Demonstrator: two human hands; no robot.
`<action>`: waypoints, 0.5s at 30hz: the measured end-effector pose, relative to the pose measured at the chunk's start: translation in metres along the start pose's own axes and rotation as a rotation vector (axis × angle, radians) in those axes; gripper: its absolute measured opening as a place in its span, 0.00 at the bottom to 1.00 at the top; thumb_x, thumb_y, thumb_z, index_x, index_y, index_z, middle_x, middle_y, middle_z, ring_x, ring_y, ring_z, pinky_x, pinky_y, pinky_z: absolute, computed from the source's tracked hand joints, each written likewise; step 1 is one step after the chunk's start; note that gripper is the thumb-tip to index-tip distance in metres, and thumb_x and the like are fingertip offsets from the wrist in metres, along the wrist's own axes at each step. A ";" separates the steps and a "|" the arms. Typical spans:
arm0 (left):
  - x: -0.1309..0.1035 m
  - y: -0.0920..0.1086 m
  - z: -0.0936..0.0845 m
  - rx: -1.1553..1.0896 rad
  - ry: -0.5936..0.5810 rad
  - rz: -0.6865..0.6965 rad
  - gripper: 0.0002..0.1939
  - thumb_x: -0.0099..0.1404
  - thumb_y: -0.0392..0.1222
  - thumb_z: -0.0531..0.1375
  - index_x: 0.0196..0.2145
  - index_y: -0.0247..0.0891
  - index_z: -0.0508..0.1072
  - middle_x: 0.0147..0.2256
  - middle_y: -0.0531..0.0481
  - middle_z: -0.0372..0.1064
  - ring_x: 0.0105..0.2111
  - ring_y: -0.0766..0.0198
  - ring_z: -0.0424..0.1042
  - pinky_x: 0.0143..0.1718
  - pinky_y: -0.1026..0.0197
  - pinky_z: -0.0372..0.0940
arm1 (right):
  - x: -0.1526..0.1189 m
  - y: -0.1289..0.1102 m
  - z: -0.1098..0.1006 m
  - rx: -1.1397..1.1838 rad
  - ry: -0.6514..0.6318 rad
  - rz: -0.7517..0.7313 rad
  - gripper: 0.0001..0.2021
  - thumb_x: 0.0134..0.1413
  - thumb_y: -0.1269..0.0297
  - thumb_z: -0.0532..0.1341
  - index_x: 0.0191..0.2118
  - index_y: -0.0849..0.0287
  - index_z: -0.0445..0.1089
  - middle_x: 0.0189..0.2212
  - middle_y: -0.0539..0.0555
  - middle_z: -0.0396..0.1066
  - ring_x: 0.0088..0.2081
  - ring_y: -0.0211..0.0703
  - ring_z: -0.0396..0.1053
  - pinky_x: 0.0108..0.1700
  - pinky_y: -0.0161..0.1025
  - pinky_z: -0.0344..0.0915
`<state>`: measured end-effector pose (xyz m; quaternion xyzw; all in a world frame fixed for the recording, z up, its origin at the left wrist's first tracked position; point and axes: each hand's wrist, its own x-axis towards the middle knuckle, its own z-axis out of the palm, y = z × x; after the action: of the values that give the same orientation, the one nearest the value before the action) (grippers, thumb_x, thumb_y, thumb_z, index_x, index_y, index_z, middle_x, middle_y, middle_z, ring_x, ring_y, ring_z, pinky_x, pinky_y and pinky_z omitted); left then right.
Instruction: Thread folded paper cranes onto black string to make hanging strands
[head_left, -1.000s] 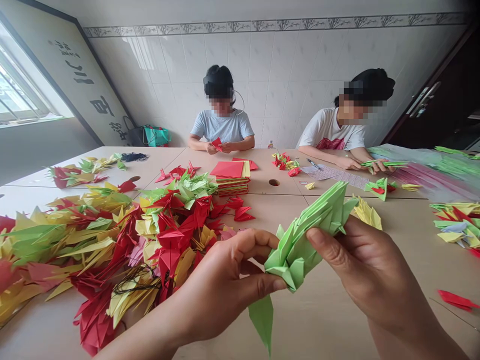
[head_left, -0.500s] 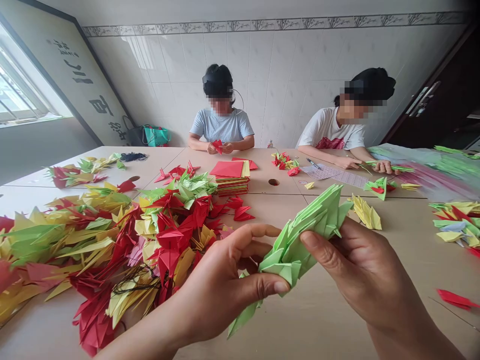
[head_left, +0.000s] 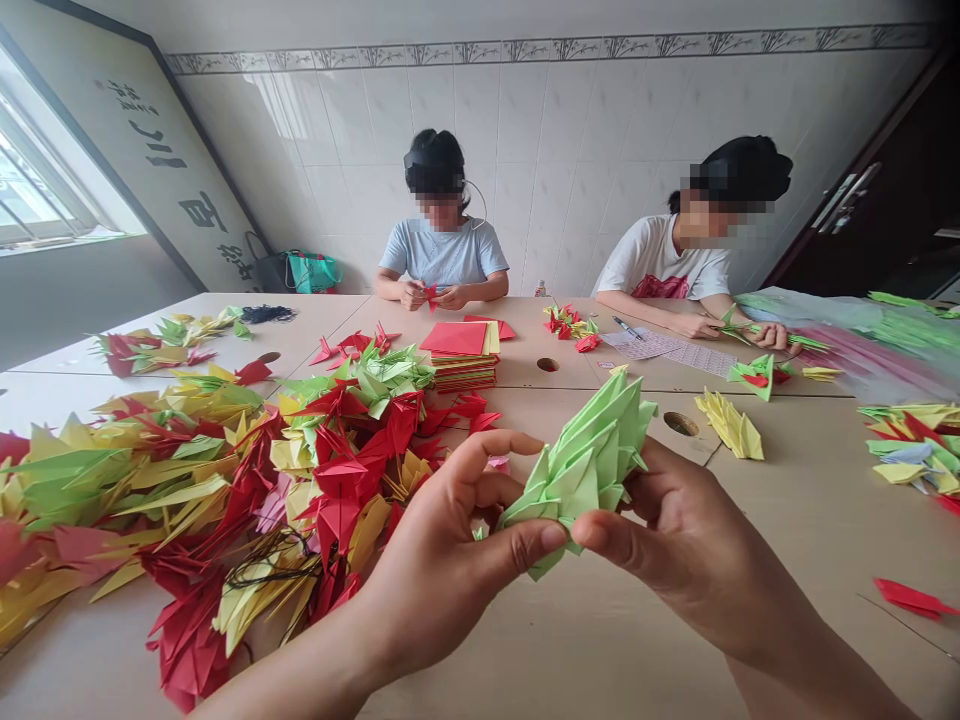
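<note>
Green bundle (head_left: 589, 450) of folded paper, one in all, is what I have centred in my view, held up over the near part of the table (head_left: 570, 640); its pieces overlap too tightly for me to count. Two hands are on it: the left hand (head_left: 469, 560) has its grip closed on the lower left end, thumb in front, and the right hand (head_left: 675, 540) pinches the right side, its thumb near the other.

To the left I see one big heap (head_left: 225, 470) of red, yellow, green and pink folded pieces, too many to number. Behind it stands one paper stack (head_left: 465, 355), red sheet on top. Three round holes show in the table. Near the right hand lie one yellow bundle (head_left: 731, 425) and, farther right, one red folded piece (head_left: 913, 598). Across from me I count two people: one in light blue (head_left: 442, 250) with a red paper piece in both hands, one in white (head_left: 667, 260) handling green strips, with one pen (head_left: 627, 327) and printed paper close by.
</note>
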<state>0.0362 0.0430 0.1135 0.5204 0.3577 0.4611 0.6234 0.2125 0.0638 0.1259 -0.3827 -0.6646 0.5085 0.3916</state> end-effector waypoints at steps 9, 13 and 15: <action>0.000 0.002 -0.003 0.167 -0.024 -0.001 0.28 0.59 0.48 0.63 0.54 0.46 0.59 0.36 0.50 0.68 0.35 0.64 0.68 0.35 0.63 0.63 | 0.002 -0.003 0.003 -0.041 0.184 -0.020 0.08 0.48 0.61 0.66 0.34 0.56 0.68 0.27 0.48 0.72 0.29 0.39 0.70 0.30 0.33 0.69; 0.002 0.008 -0.013 0.202 -0.095 -0.021 0.21 0.66 0.52 0.54 0.54 0.45 0.60 0.44 0.46 0.67 0.43 0.58 0.68 0.39 0.60 0.64 | 0.005 0.002 -0.011 0.049 0.275 -0.170 0.08 0.47 0.61 0.67 0.31 0.56 0.68 0.26 0.48 0.70 0.28 0.38 0.69 0.28 0.32 0.68; 0.004 0.009 -0.017 0.238 -0.145 -0.026 0.21 0.66 0.51 0.55 0.54 0.43 0.62 0.47 0.44 0.66 0.46 0.57 0.67 0.42 0.58 0.64 | 0.006 0.003 -0.018 0.084 0.316 -0.205 0.08 0.47 0.61 0.67 0.33 0.55 0.68 0.26 0.47 0.70 0.28 0.38 0.68 0.27 0.32 0.67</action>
<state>0.0202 0.0526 0.1188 0.6180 0.3706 0.3682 0.5874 0.2266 0.0765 0.1265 -0.3712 -0.6084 0.4269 0.5565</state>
